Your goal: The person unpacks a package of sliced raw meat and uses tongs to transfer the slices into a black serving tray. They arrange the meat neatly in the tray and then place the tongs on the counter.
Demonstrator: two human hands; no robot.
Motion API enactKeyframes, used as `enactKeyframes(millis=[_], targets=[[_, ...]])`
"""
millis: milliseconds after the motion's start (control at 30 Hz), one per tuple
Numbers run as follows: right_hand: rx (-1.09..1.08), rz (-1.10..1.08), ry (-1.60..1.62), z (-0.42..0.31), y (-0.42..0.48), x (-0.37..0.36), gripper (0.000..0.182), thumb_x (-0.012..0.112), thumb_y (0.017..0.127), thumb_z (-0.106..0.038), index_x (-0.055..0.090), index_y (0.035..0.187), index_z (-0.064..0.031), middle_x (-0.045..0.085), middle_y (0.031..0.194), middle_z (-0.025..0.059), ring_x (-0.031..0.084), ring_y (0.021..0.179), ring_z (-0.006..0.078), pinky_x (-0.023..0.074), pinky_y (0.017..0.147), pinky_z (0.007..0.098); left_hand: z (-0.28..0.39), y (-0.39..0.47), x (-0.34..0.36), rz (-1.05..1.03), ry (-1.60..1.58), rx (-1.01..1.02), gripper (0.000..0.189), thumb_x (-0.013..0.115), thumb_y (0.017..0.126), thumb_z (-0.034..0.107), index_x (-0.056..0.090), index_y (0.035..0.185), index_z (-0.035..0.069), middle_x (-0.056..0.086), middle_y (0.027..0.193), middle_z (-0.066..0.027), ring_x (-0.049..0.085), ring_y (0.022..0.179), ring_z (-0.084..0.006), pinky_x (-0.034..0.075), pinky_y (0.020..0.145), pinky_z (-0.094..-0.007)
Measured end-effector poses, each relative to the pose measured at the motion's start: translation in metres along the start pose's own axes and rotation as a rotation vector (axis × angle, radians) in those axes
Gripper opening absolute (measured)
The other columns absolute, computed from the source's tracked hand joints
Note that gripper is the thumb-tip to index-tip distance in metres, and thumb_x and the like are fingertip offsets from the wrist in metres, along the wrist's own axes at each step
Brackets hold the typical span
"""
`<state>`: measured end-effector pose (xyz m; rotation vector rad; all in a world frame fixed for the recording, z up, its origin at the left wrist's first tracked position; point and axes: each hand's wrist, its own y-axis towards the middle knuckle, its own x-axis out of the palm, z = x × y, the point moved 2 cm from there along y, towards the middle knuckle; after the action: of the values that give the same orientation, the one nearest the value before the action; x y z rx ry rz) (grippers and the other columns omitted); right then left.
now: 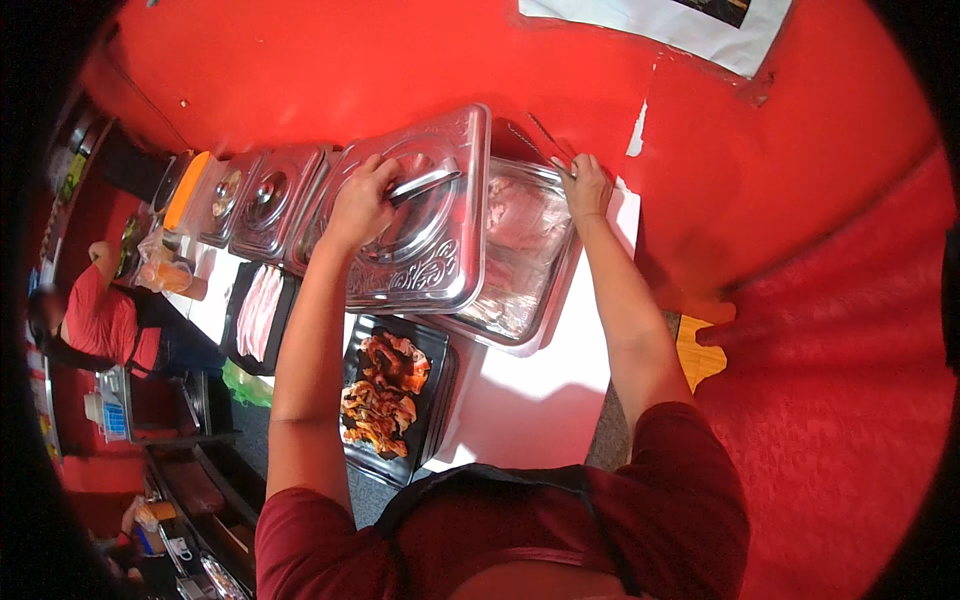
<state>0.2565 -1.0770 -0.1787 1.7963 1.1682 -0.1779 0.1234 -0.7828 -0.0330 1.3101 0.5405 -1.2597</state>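
My left hand (364, 204) grips the handle of a clear, embossed lid (427, 281), tilted over the left part of a rectangular food container (536, 322). Meat pieces under what looks like clear film (517, 217) show in its uncovered part. At the container's far right corner, my right hand (585, 187) holds thin metal tongs (536, 142) whose ends point toward the red wall. Nearer to me, a black tray (442, 360) bears two heaps of marinated meat (382, 420), on top of other stacked black trays. A second black tray (289, 315) with sliced pale pink meat (259, 311) lies left of my left forearm.
More lidded containers (274, 202) and one with an orange lid (187, 191) line the red wall (315, 75). Plastic bags (161, 266) lie beyond the sliced meat. A person in a red shirt (101, 315) stands at the left, near dark shelving (202, 480).
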Motion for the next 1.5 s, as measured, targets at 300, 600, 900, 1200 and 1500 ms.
enactKeyframes(millis=[300,600,900,1200,1500], targets=[[0.121,0.362,0.242,0.012,-0.021,-0.057,0.026,0.061,0.082,-0.022,0.055,0.09,0.0015,0.055,0.091,0.0182,0.053,0.085,0.0367,0.0413,0.075,0.0426,0.034,0.011,0.052,-0.102,0.214,0.109,0.032,0.06,0.067,0.007,0.055,0.098,0.009,0.054,0.094,-0.0128,0.054,0.091,-0.0346,0.046,0.076,-0.043],[0.489,0.078,0.388,0.055,-0.174,-0.169,0.028,0.052,0.091,-0.027,0.053,0.09,0.0016,0.057,0.08,0.0045,0.054,0.073,0.0119,0.0435,0.068,0.0272,0.076,0.003,0.145,-0.309,0.197,0.218,0.035,0.062,0.06,0.005,0.056,0.094,0.012,0.053,0.1,-0.0089,0.053,0.093,-0.0325,0.047,0.077,-0.04],[0.736,0.059,0.495,0.037,-0.262,-0.209,0.032,0.053,0.09,-0.029,0.056,0.093,0.0022,0.059,0.082,0.0077,0.058,0.072,0.0166,0.0452,0.068,0.0295,0.059,-0.002,0.148,-0.265,0.232,0.177,0.033,0.061,0.065,0.009,0.055,0.098,0.013,0.052,0.1,-0.0081,0.052,0.095,-0.033,0.046,0.08,-0.0402],[0.687,0.013,0.611,0.005,-0.265,-0.205,0.037,0.049,0.092,-0.035,0.055,0.084,0.0,0.059,0.08,0.0069,0.055,0.067,0.0142,0.0453,0.065,0.0282,0.051,-0.009,0.139,-0.323,0.216,0.14,0.078,0.079,0.051,0.018,0.04,0.119,0.014,0.041,0.118,-0.0156,0.047,0.102,-0.0365,0.044,0.086,-0.0418],[0.695,-0.038,0.75,0.009,-0.276,-0.198,0.028,0.053,0.091,-0.03,0.055,0.082,-0.0035,0.051,0.068,0.0012,0.045,0.055,0.008,0.0366,0.049,0.0219,0.06,-0.027,0.131,-0.183,0.266,0.261,0.02,0.054,0.076,0.02,0.058,0.094,0.01,0.054,0.102,-0.0095,0.054,0.099,-0.0279,0.049,0.08,-0.0376]])
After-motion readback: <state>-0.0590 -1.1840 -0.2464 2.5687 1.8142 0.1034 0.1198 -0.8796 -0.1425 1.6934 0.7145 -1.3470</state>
